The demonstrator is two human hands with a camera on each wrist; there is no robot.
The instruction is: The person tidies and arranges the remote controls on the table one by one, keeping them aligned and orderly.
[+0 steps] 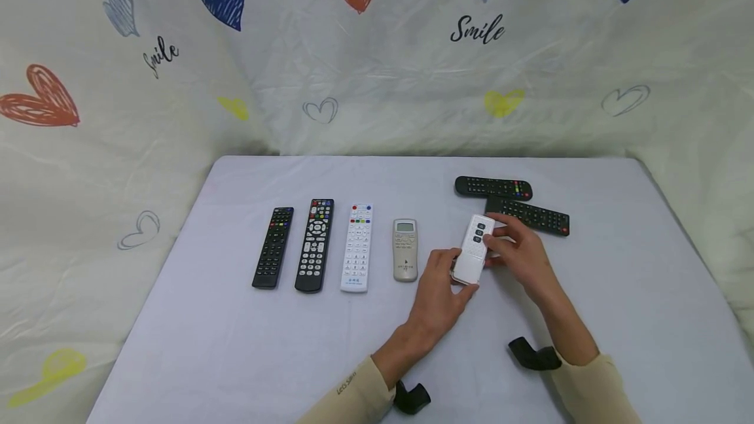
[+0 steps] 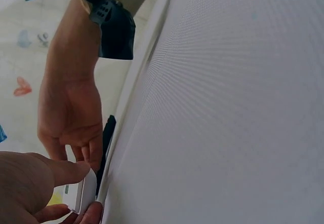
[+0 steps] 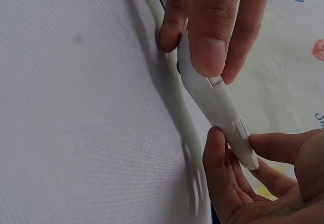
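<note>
A white remote control (image 1: 472, 250) with several dark buttons is held at a slant above the right part of the table. My left hand (image 1: 437, 296) grips its lower end, the thumb (image 2: 73, 172) on the near edge. Around its upper right side are the fingers of my right hand (image 1: 521, 257); the right wrist view shows that thumb (image 3: 276, 147) and fingers pinching the remote's far end. Just behind lie two black remotes, one (image 1: 493, 188) above the other (image 1: 533, 216), whose left end touches or nearly touches it. A grey-beige remote (image 1: 405, 250) with a small display lies left of my hands.
Further left, in a row, lie a white remote (image 1: 357, 248) with coloured buttons, a black remote (image 1: 315, 246) with pale keys and a slimmer black one (image 1: 273, 248). The white table (image 1: 224, 358) meets a heart-printed cloth (image 1: 400, 51) at its back edge.
</note>
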